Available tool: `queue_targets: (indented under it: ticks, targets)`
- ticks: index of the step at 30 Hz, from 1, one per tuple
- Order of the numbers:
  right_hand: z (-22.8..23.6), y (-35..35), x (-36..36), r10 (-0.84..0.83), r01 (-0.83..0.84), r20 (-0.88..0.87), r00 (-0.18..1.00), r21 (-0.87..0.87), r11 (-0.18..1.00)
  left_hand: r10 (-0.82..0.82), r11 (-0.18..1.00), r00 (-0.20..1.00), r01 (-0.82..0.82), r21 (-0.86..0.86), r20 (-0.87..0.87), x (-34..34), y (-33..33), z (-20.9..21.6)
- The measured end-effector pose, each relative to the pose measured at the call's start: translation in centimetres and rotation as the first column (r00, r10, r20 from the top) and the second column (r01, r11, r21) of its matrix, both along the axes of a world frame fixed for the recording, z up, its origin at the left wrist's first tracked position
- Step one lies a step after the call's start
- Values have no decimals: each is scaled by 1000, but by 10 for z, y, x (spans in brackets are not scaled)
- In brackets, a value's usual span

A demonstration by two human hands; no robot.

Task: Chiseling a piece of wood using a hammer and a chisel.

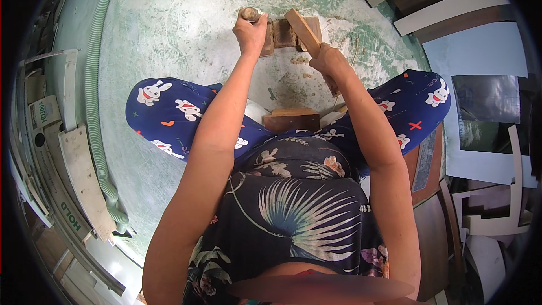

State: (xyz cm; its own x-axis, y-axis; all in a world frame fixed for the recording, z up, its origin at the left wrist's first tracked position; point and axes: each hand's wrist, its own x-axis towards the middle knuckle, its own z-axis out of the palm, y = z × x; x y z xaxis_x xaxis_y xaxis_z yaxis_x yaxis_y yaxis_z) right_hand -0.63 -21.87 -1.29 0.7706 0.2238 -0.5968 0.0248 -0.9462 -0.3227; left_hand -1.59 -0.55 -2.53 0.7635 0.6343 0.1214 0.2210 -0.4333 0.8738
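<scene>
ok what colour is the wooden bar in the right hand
The wooden bar in the right hand is light brown, best seen in the head view.

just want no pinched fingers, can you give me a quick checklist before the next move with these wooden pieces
1. Right hand gripping the long, light-brown wooden bar: ok, fingers closed around it.
2. Left hand holding the short, rounded brown wooden piece: ok.
3. Left hand clear of the bar: ok, a gap shows.
4. Flat, dark-brown wooden pieces steady on the floor: cannot tell.
5. Green corrugated hose away from both hands: ok, off to the left.
</scene>
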Motion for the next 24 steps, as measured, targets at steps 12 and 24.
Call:
queue_targets:
  ticks: [12,24]
  targets:
    - [9,4,2,1,-1,-36,999,11,1000,-43,999,999,43,-10,15,-3,2,-9]
    - [4,12,7,-33,25,-115,993,-64,998,-192,981,942,183,-58,-276,5,21,-1]
